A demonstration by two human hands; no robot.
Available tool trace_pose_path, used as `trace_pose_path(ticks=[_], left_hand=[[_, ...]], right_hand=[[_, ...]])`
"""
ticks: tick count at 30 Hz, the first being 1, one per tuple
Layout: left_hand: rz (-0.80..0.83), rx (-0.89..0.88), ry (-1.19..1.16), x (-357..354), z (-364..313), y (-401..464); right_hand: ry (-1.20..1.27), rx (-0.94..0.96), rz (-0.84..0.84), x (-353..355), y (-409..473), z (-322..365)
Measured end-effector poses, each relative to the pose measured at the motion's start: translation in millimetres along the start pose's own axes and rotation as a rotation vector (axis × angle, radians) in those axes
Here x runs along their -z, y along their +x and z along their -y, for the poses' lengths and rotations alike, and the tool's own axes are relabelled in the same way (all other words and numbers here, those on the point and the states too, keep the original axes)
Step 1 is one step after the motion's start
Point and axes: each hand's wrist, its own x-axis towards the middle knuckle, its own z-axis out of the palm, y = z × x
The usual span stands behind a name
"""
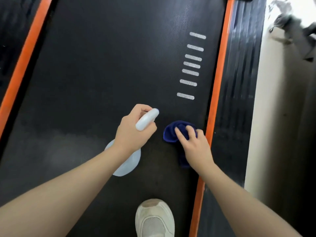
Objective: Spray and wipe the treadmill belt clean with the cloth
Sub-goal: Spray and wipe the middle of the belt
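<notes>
The left hand grips the white spray bottle at frame centre, over the black treadmill belt; the right hand presses a blue cloth onto the belt beside the orange rail at right

No readable text; treadmill belt bears only white dashes.
</notes>
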Motion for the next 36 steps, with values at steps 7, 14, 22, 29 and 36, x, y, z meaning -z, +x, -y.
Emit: trace_pose_path(ticks=[7, 14, 22, 29, 36], left_hand=[[0.005, 0.001, 0.016, -1, -4, 1], [-0.038, 0.003, 0.017, -6, -2, 6], [0.039, 0.002, 0.001, 6, 1, 7], [0.031, -0.003, 0.056, 2, 14, 10], [-0.092, 0.022, -0.017, 10, 14, 7]], right_hand=[[0.011, -0.364, -0.067, -2, 35, 10], [0.052, 0.068, -0.052, -10, 22, -1], [0.098, -0.189, -0.018, -2, 0, 62], [0.107, -0.311, 0.060, 2, 63, 17], [0.110, 0.148, 0.043, -7, 1, 36]])
